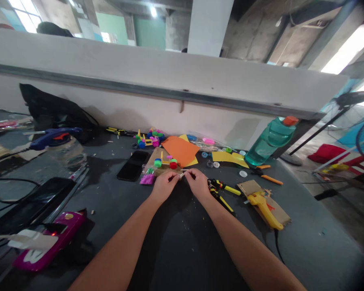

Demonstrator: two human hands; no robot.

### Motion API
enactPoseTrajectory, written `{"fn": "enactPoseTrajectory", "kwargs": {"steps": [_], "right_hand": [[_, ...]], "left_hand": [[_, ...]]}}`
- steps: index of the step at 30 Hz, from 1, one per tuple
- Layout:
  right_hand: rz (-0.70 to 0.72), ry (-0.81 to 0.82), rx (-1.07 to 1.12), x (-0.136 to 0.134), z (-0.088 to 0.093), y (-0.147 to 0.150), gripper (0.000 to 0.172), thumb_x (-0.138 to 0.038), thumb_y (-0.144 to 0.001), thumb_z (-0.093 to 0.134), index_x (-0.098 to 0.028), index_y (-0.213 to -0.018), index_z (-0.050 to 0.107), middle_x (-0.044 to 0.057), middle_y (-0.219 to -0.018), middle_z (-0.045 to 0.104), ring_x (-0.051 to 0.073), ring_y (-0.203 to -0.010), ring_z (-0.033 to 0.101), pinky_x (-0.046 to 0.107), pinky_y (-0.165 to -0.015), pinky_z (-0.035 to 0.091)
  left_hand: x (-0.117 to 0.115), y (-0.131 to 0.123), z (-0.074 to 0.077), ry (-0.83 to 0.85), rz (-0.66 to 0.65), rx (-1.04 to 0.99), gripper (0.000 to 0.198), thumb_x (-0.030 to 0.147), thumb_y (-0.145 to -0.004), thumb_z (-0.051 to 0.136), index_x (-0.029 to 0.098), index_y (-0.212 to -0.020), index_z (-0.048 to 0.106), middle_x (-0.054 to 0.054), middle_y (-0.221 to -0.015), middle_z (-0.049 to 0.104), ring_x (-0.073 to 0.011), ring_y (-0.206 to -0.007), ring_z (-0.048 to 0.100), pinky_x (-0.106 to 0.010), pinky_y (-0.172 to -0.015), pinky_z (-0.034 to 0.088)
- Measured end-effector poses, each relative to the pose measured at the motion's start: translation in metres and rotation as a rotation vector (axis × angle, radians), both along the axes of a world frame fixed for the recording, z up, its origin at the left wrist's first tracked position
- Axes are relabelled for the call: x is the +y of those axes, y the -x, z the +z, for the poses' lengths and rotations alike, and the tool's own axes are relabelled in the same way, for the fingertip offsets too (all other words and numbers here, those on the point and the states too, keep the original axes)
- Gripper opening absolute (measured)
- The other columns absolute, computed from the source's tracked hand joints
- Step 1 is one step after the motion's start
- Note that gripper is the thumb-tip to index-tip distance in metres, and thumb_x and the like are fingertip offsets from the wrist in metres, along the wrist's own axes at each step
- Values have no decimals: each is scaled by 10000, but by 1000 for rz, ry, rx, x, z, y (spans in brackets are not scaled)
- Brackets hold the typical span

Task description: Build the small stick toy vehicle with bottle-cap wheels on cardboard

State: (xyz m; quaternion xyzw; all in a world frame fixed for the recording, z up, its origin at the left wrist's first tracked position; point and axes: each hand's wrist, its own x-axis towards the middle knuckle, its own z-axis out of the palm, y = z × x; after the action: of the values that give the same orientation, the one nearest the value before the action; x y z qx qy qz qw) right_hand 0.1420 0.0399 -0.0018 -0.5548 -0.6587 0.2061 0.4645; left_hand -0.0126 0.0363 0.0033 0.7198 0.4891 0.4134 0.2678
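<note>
My left hand and my right hand meet over the dark table, fingertips pinched on a thin white stick between them. The stick is small and partly covered by the fingers. Just beyond lies a small build with bottle-cap wheels, green and red, on cardboard. Left of my left hand is a plastic bag with purple bits. Yellow-and-black pliers rest right beside my right hand. Orange paper lies behind the hands.
A black phone lies to the left, near a blue glue gun and a magenta power strip. At right are a yellow glue gun on cardboard, an orange-handled cutter and a teal bottle. A white partition stands behind.
</note>
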Motion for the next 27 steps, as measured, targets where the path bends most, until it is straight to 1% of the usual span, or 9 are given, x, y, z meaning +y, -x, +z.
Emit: {"fn": "enactPoseTrajectory", "kwargs": {"steps": [3,6,9,11,13,16,19,23,27], "right_hand": [[-31,26,-57,3,8,2,237,-327,-818,466,-188,-751,646,25,-756,655,159,-712,579,254,-668,418],[-73,68,-158,8,33,-9,256,-323,-846,425,-189,-805,640,32,-784,666,159,-728,592,254,-665,420],[-129,97,-270,2,72,-42,197,-303,-816,477,-190,-918,604,37,-847,666,156,-751,602,246,-661,428],[-171,103,-476,-15,95,-73,207,-328,-817,478,-199,-933,592,46,-872,659,174,-790,602,267,-692,427],[-281,165,-732,-42,106,-109,257,-393,-818,471,-187,-911,595,88,-916,643,218,-846,594,311,-722,421],[-470,393,-984,-84,94,-158,413,-495,-804,451,-129,-933,593,165,-918,619,298,-917,576,370,-746,416],[-542,608,-1044,-110,61,-191,539,-596,-766,451,-113,-967,582,188,-951,600,333,-903,580,382,-697,429],[-496,604,-1021,-116,25,-207,513,-527,-770,504,-89,-1029,568,192,-931,603,301,-852,601,366,-707,426],[-481,573,-889,-113,19,-217,415,-449,-752,537,-111,-984,601,153,-884,632,270,-847,605,318,-681,427]], "left_hand": [[-2,-1,4,48,31,-52,230,328,-810,488,177,-792,661,-34,-786,667,-178,-769,595,-282,-724,441],[-2,-2,5,91,100,-106,239,354,-784,498,179,-780,661,-13,-677,646,-171,-678,585,-262,-634,432],[-2,-2,5,137,130,-147,252,373,-770,502,175,-794,657,7,-588,603,-155,-591,556,-246,-564,403],[-2,-3,5,163,128,-178,260,383,-762,507,173,-800,656,13,-563,584,-147,-555,536,-239,-536,386],[-4,-3,5,175,123,-204,261,390,-753,516,172,-788,655,16,-557,573,-137,-524,515,-234,-513,371],[-5,-5,5,180,113,-213,256,395,-748,523,172,-753,647,22,-558,555,-116,-477,479,-226,-481,353],[-7,-10,3,228,99,-241,270,412,-758,511,171,-726,627,33,-550,517,-93,-431,449,-217,-445,340],[-11,-23,-1,363,50,-412,295,435,-749,523,155,-721,612,24,-604,527,-70,-418,438,-199,-400,338],[-16,-31,0,446,-1,-558,299,425,-703,585,128,-714,619,-19,-696,572,-70,-480,448,-180,-375,347]]}}
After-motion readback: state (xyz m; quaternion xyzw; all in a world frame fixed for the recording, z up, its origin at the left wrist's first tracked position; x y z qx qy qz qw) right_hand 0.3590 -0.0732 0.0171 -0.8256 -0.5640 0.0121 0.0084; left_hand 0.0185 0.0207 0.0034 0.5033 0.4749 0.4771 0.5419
